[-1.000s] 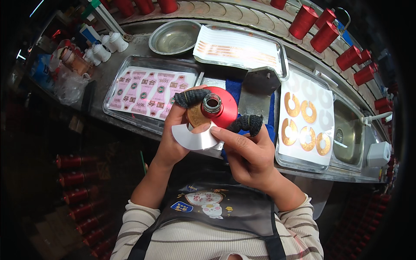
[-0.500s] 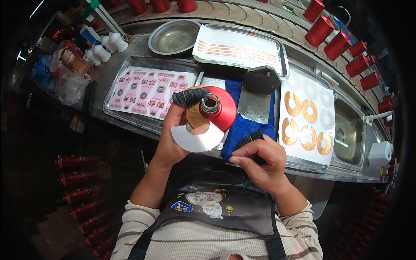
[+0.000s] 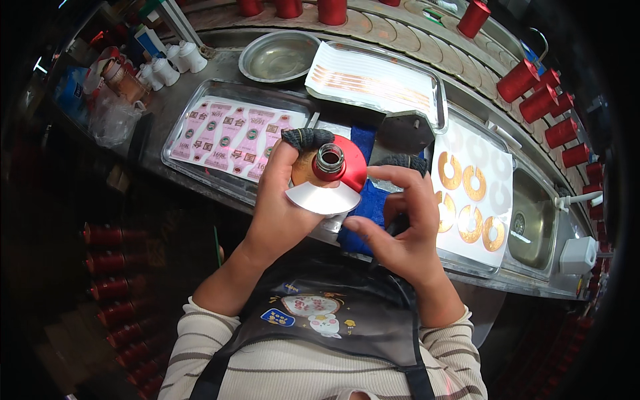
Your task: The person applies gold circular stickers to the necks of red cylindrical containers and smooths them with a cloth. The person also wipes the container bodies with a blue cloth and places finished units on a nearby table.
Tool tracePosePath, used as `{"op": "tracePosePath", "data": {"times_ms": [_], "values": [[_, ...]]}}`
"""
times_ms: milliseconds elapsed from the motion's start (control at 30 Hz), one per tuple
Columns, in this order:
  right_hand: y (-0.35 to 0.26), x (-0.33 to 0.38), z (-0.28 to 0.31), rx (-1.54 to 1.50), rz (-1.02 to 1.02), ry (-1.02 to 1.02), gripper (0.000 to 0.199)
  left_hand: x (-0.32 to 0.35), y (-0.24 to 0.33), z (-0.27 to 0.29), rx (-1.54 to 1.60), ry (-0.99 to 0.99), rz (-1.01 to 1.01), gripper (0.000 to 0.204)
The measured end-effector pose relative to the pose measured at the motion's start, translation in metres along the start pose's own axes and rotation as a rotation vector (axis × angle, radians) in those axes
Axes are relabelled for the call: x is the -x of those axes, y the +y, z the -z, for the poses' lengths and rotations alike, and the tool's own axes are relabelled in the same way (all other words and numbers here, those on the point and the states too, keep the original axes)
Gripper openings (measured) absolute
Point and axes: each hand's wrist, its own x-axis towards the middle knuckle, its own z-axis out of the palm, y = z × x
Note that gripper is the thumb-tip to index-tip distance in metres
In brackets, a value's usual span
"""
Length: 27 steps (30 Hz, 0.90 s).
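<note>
My left hand (image 3: 280, 200) is closed round a red bottle (image 3: 353, 163) with an open glass neck pointing up toward me. A gold label (image 3: 303, 175) curves round the left of the bottle's shoulder, and its silvery-white end (image 3: 325, 199) stands away from the bottle at the front. At the bottle's right side is my right hand (image 3: 410, 227), thumb and forefinger spread apart. Its forefinger tip lies close to the red edge and its thumb close to the label's pale end; contact I cannot tell. Black knitted covers sit on a finger of each hand.
Behind the bottle lie a blue cloth (image 3: 362, 140) and a dark metal block (image 3: 405, 131). Trays hold pink labels (image 3: 230, 137), copper-coloured strips (image 3: 373, 80) and a sheet of gold ring labels (image 3: 470, 180). A metal bowl (image 3: 280, 57), a sink (image 3: 533, 200) and red bottles (image 3: 518, 80) surround them.
My right hand has risen toward the bottle, and its pinched thumb and forefinger have spread apart. The bottle has shifted slightly right, and the label's pale end now looks more tilted.
</note>
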Motion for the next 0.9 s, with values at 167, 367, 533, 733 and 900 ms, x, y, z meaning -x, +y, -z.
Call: {"op": "tracePosePath", "data": {"times_ms": [167, 367, 533, 733, 900], "values": [[0.013, -0.02, -0.006, -0.021, 0.096, -0.034, 0.026, -0.001, 0.014, 0.001, 0.132, -0.046, 0.182, 0.05], [0.02, -0.031, -0.012, -0.572, -0.435, -0.036, 0.012, 0.001, 0.009, 0.006, 0.061, -0.076, 0.097, 0.051], [0.024, -0.028, -0.014, -0.75, -0.397, -0.105, 0.024, 0.007, 0.005, 0.005, 0.273, -0.081, 0.031, 0.055], [0.02, -0.03, -0.014, -0.704, -0.435, -0.161, 0.032, 0.009, 0.002, 0.0, 0.244, -0.09, 0.013, 0.049], [0.023, -0.032, -0.013, -0.736, -0.453, -0.142, 0.033, 0.01, 0.0, 0.0, 0.252, -0.071, 0.013, 0.053]]}}
